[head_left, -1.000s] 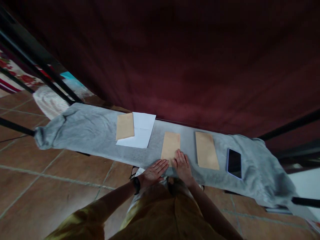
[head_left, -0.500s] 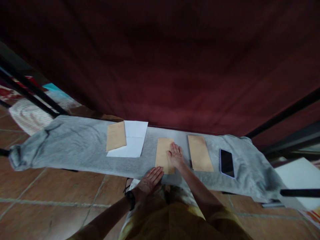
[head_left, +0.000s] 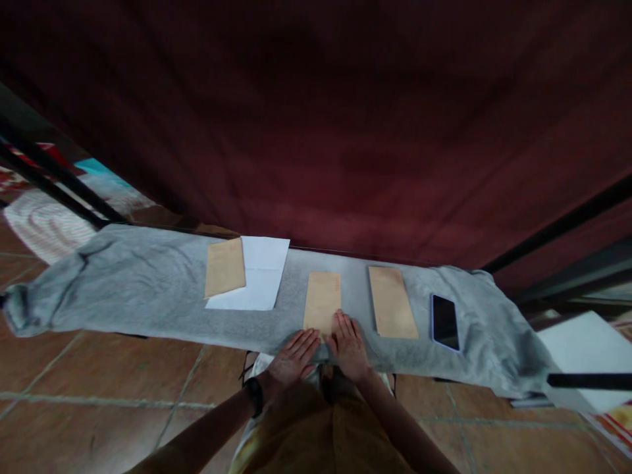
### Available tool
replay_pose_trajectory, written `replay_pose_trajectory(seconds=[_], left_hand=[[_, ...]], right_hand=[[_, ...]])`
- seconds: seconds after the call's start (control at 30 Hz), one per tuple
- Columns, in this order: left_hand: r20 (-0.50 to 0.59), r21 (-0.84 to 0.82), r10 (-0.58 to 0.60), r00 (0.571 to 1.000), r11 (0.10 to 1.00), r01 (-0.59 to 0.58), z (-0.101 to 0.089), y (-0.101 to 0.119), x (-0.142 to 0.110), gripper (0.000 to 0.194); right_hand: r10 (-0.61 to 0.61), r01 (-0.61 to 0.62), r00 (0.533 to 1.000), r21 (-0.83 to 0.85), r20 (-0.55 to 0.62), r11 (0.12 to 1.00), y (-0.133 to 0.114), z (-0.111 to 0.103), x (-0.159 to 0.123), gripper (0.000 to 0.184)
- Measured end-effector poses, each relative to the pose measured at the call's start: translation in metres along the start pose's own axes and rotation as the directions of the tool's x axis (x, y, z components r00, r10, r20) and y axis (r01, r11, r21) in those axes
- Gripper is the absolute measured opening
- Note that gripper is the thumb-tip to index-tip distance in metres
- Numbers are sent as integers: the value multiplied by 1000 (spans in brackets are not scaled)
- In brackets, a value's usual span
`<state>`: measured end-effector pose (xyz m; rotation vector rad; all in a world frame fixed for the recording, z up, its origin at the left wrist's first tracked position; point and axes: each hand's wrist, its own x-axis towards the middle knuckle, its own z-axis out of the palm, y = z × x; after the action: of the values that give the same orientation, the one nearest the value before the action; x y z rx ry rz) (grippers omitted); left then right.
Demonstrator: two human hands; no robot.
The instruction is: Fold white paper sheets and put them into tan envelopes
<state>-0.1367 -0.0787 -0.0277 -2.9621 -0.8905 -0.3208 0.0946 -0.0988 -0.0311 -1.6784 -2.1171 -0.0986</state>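
Note:
A brown paper envelope (head_left: 322, 299) lies flat on the grey cloth in front of me, with faint red print at its upper right. My left hand (head_left: 295, 355) rests flat, its fingertips on the lower left corner of this envelope. On the lower right edge lies my right hand (head_left: 349, 343), fingers stretched out and palm down. More brown envelopes (head_left: 393, 301) lie to the right, apparently stacked. To the left, another brown envelope (head_left: 225, 266) overlaps a creased white sheet of paper (head_left: 266, 270).
The grey cloth (head_left: 148, 276) covers a narrow bench-like surface. A phone (head_left: 445, 322) lies on it at the right. Behind hangs a dark red curtain (head_left: 316, 164). Black metal bars (head_left: 587, 380) stand at the sides, above a tiled floor (head_left: 123, 382).
My right hand has slid down the envelope towards me, from its right middle to its lower right edge. My left hand has stayed almost in place.

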Motion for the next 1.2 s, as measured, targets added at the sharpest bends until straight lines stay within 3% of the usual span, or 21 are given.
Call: replay_pose_trajectory(seconds=[0.3, 0.53, 0.7, 0.87, 1.03, 1.2], left_hand=[[53, -86, -113, 992, 989, 118, -13, 6, 32, 61], [45, -121, -211, 977, 969, 215, 6, -8, 91, 57], [98, -109, -277, 956, 952, 287, 19, -24, 134, 59], [79, -106, -306, 949, 944, 313, 31, -33, 163, 63], [53, -114, -291, 955, 949, 295, 33, -36, 166, 64], [57, -117, -211, 976, 969, 217, 24, -28, 144, 61]], right_hand=[[-94, 91, 995, 76, 33, 993, -5, -24, -39, 56], [-135, 126, 990, 157, 44, 980, 6, -23, -48, 56], [-143, 131, 989, 195, 47, 972, 11, -20, -50, 59], [-134, 128, 991, 205, 15, 970, 10, -20, -49, 60], [-134, 130, 991, 216, 7, 968, 10, -21, -47, 60], [-124, 118, 992, 222, 11, 968, 10, -21, -47, 61]])
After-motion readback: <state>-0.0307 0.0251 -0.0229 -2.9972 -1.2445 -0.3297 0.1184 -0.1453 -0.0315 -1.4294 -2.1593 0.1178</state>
